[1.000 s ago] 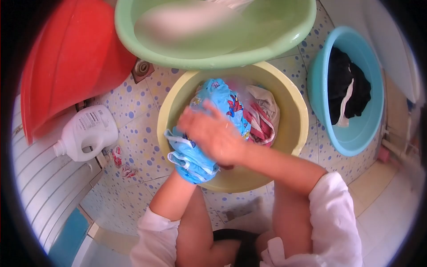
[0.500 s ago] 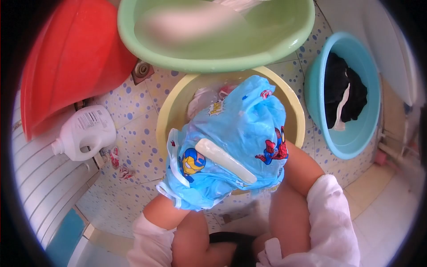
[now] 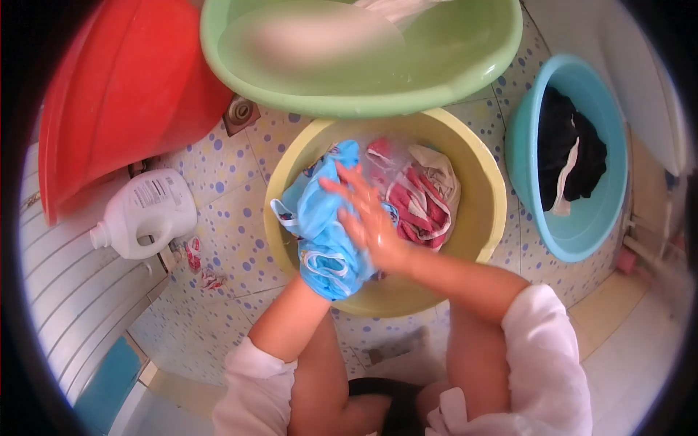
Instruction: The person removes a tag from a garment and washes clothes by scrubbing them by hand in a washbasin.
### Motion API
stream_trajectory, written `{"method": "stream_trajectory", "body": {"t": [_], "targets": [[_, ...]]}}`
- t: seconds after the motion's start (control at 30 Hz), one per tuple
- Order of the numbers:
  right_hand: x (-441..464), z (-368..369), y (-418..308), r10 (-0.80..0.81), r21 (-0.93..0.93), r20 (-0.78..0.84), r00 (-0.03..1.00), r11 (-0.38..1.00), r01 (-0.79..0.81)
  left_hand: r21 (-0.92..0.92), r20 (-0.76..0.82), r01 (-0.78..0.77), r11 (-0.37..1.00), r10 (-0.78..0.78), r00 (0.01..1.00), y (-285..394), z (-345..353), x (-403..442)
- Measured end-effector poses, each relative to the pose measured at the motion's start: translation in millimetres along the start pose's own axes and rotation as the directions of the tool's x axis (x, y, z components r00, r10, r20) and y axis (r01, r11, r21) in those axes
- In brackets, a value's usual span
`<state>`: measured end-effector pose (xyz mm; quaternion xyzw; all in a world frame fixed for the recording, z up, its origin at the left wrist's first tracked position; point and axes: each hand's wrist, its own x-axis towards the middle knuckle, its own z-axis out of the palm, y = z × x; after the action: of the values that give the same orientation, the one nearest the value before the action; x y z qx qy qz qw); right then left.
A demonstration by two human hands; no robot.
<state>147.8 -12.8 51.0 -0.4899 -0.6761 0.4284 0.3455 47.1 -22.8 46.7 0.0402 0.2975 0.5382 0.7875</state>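
A wet light-blue cartoon-print garment (image 3: 327, 211) is bunched up over the pale yellow basin (image 3: 494, 211). My right hand (image 3: 371, 221) lies against its right side, fingers stretched and spread, touching the cloth. The garment covers my left hand; only the left forearm (image 3: 294, 316) shows coming up from below, so the fingers are hidden. In the basin, right of my hands, lie a red-and-white striped cloth (image 3: 418, 207) and a beige cloth (image 3: 438, 167), beside cloudy water.
A large green tub (image 3: 407, 94) with pale cloth adjoins the basin's far side. On the right, a turquoise basin (image 3: 582, 236) holds black clothing (image 3: 574, 145). A red tub (image 3: 131, 94), a white detergent jug (image 3: 149, 211) and a floor drain (image 3: 241, 112) are on the left.
The garment, spread wide before, is now bunched to the left, uncovering the basin's other laundry. My right hand has come into view on it. The long off-white bar is no longer visible.
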Motion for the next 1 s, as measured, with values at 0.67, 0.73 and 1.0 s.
{"method": "stream_trajectory", "body": {"t": [0.67, 0.73, 1.0], "targets": [[-17.1, 19.0, -36.8, 0.239, 0.248, -0.158, 0.958, 0.949, -0.196, 0.112, -0.175, -0.094, 0.989, 0.113, 0.978, 14.2, 22.0, 17.4], [0.7, 3.7, -2.0, -0.148, 0.082, 0.014, 0.989, 0.986, 0.146, 0.122, -0.146, -0.071, 0.990, 0.089, 0.985, 21.9, 25.2, 17.6], [-26.9, -16.6, 5.2, 0.443, 0.355, -0.237, 0.865, 0.868, -0.347, 0.378, -0.086, -0.135, 0.916, 0.180, 0.980, 33.0, 23.8, 14.6]]}}
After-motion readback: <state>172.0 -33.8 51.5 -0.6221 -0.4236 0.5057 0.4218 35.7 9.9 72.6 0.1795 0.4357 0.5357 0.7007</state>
